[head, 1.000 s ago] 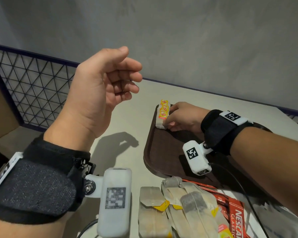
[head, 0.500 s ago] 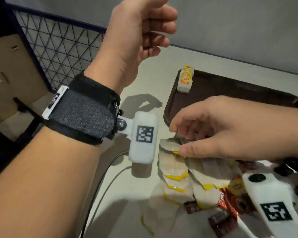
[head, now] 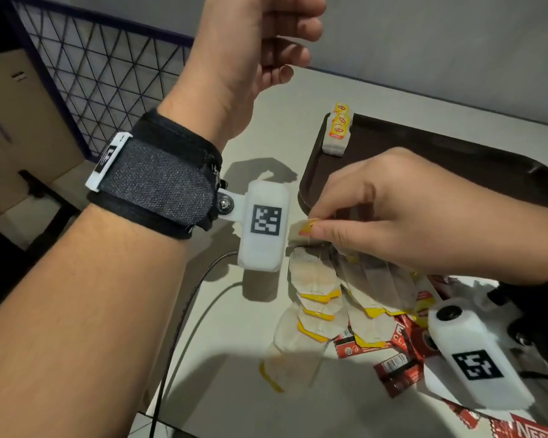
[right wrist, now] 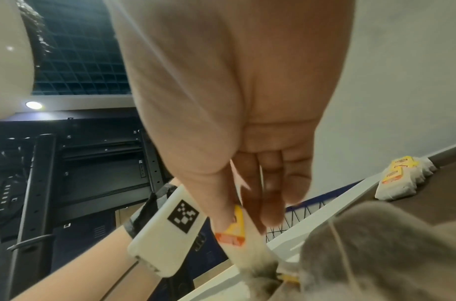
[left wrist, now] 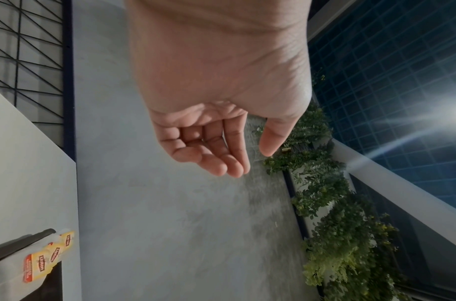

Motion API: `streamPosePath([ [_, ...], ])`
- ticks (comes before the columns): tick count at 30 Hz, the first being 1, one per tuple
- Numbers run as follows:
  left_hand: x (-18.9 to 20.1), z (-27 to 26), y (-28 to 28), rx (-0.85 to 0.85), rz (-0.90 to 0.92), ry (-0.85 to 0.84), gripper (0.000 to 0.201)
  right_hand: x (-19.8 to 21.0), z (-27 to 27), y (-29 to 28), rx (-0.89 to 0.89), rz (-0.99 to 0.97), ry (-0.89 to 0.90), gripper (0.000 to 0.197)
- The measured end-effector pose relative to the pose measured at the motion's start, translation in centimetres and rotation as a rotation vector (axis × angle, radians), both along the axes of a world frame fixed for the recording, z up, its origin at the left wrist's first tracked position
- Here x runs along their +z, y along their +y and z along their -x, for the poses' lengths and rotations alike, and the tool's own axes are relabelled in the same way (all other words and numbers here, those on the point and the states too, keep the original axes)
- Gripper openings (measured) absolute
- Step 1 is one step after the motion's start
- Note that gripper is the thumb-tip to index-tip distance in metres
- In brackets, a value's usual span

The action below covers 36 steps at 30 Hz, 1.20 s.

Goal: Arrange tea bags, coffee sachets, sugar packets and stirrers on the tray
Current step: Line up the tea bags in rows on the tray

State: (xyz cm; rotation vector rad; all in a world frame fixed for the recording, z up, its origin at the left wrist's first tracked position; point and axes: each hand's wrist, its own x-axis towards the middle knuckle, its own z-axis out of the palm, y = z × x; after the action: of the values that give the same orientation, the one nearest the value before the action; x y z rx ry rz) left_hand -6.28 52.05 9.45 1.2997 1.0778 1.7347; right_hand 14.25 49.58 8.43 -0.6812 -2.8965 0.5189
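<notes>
Tea bags lie fanned on the worktop beside red sachets, just short of the tray. We see the right hand now pinching one bag between thumb and fingers, lifted off the pile it was only reaching into half a second ago. The stack stays in the tray's far left corner. The left hand still hangs raised, fingers loosely curled, holding nothing.
</notes>
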Motion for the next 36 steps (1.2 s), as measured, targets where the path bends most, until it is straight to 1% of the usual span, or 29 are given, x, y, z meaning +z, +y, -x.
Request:
streamPosePath([
  [2, 0.0, 0.1, 0.1, -0.002, -0.004, -0.011, 0.031, 0.1, -0.3, -0.8, 0.040, -0.083, 0.019, 0.023],
  [5, 0.1, 0.2, 0.2, -0.004, -0.026, -0.023, 0.037, 0.1, -0.5, -2.4, 0.103, -0.201, -0.047, 0.015],
  [8, 0.2, 0.3, 0.3, -0.002, -0.032, -0.039, 0.040, -0.4, -0.7, -3.6, 0.114, -0.241, -0.144, 0.028],
  [10, 0.2, 0.4, 0.3, -0.004, -0.040, -0.044, 0.039, -0.7, -1.0, -3.8, 0.145, -0.279, -0.151, 0.039],
  [11, 0.2, 0.4, 0.3, -0.008, -0.047, -0.045, 0.038, -0.8, -1.1, -3.9, 0.144, -0.289, -0.156, 0.041],
  [13, 0.3, 0.5, 0.3, -0.016, -0.058, -0.053, 0.036, -0.9, -1.2, -4.0, 0.162, -0.279, -0.175, 0.036],
  [14, 0.4, 0.5, 0.3, -0.018, -0.057, -0.063, 0.035, -1.0, -1.2, -4.2, 0.170, -0.246, -0.187, 0.026],
  [15, 0.5, 0.6, 0.2, -0.019, -0.057, -0.072, 0.035, -0.9, -1.3, -4.3, 0.170, -0.212, -0.212, 0.012],
  [16, 0.5, 0.6, 0.2, -0.020, -0.059, -0.079, 0.034, -0.8, -1.4, -4.5, 0.154, -0.182, -0.241, 0.009],
  [18, 0.6, 0.7, 0.2, -0.021, -0.061, -0.086, 0.032, -0.5, -1.5, -4.9, 0.090, -0.109, -0.297, 0.028],
  [20, 0.5, 0.8, 0.2, -0.022, -0.064, -0.093, 0.030, -0.5, -1.4, -5.1, 0.065, -0.078, -0.313, 0.033],
  [24, 0.4, 0.8, 0.3, -0.033, -0.073, -0.095, 0.028, -1.0, -1.2, -5.3, 0.015, -0.110, -0.298, 0.030],
  [27, 0.2, 0.6, 0.3, -0.029, -0.078, -0.081, 0.026, -0.8, -0.9, -5.4, -0.024, -0.079, -0.296, 0.028],
  [31, -0.1, 0.4, 0.3, -0.026, -0.067, -0.039, 0.023, -0.9, -0.3, -5.4, -0.014, -0.080, -0.313, 0.025],
  [34, 0.2, -0.1, 0.1, -0.017, -0.024, -0.034, 0.033, -1.1, 0.0, -5.3, 0.009, -0.111, -0.314, 0.024],
  [36, 0.3, -0.1, 0.1, -0.015, -0.011, -0.034, 0.037, -1.3, 0.1, -5.3, 0.019, -0.122, -0.293, 0.022],
])
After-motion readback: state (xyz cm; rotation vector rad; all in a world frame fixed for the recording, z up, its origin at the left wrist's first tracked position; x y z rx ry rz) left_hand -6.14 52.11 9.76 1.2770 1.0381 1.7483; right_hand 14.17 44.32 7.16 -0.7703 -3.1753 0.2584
